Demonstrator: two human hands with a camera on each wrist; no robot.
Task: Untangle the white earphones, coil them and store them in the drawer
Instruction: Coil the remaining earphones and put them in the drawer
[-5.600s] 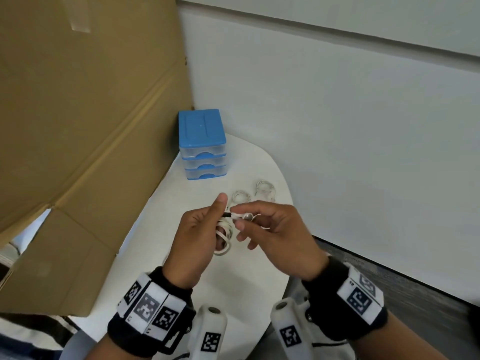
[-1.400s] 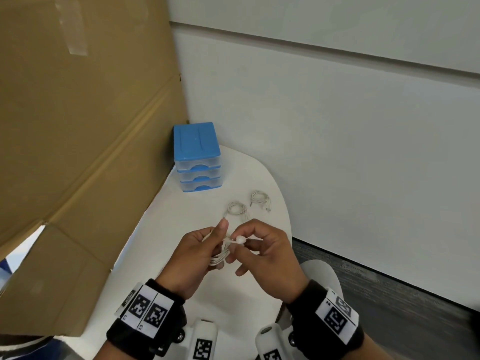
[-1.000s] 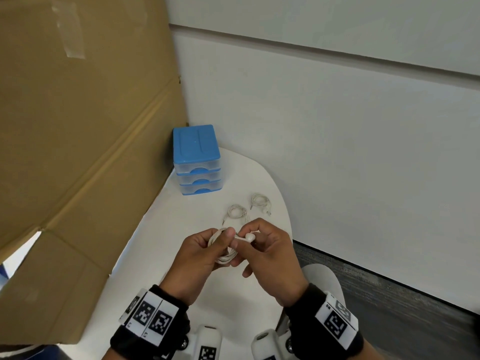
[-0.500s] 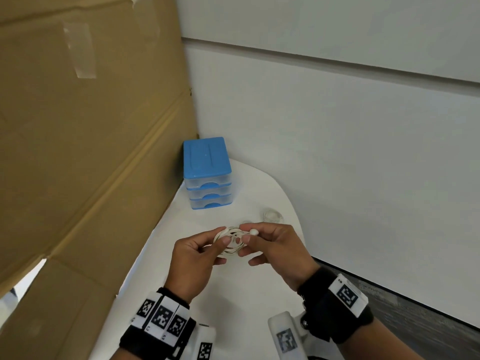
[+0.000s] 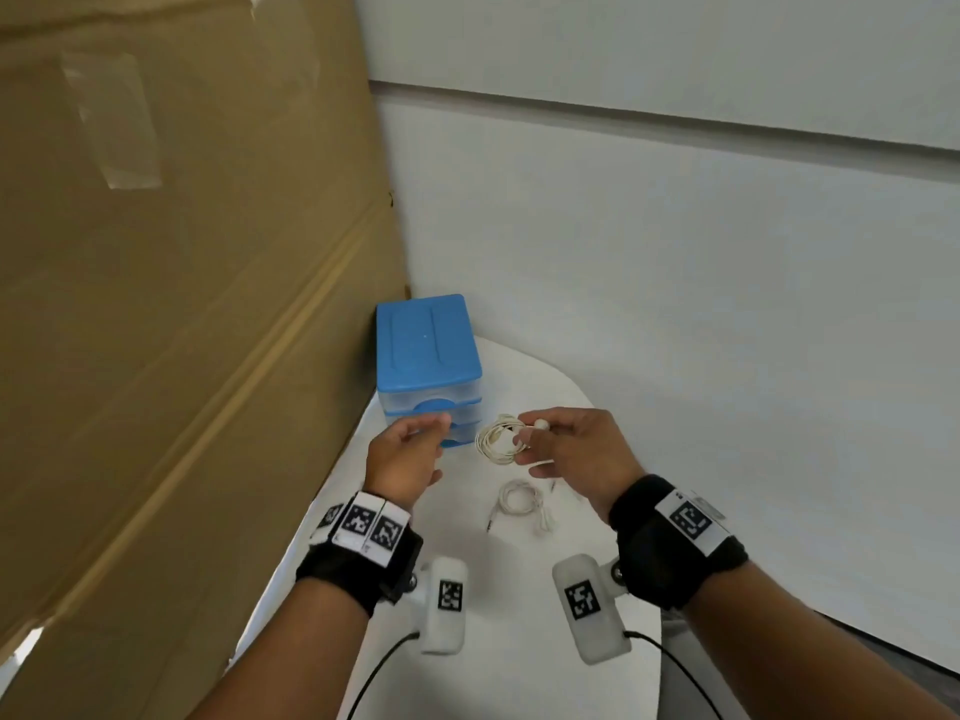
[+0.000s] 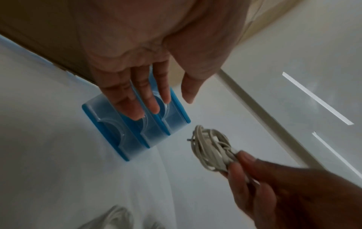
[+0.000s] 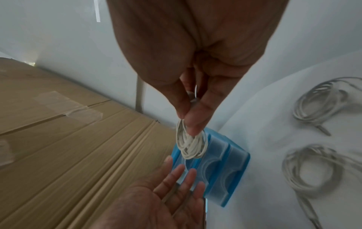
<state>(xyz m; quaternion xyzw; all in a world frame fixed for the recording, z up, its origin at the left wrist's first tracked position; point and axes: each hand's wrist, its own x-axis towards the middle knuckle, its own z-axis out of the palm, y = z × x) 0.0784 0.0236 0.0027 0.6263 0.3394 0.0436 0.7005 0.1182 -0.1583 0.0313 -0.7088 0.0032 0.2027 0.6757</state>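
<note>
The coiled white earphones (image 5: 497, 445) hang from my right hand (image 5: 524, 433), pinched between thumb and fingers, just right of the blue drawer unit (image 5: 428, 366). In the right wrist view that coil (image 7: 191, 142) dangles from my right hand (image 7: 186, 119) in front of the drawer unit (image 7: 225, 170). My left hand (image 5: 426, 433) is empty with straight fingers, reaching at the drawer fronts. The left wrist view shows my left hand (image 6: 172, 102) over the shut drawers (image 6: 137, 131), with the coil (image 6: 211, 147) to the right. Whether the fingers touch a drawer I cannot tell.
Two more earphone coils (image 7: 325, 105) (image 7: 309, 170) lie on the white table (image 5: 467, 641); the head view shows one (image 5: 519, 498) under my hands. A big cardboard box (image 5: 182, 304) stands along the left. A white wall (image 5: 675, 304) runs behind and to the right.
My left hand has let go of the coil and moved forward-left to the drawer unit. The right hand keeps the coil and has carried it forward toward the drawers.
</note>
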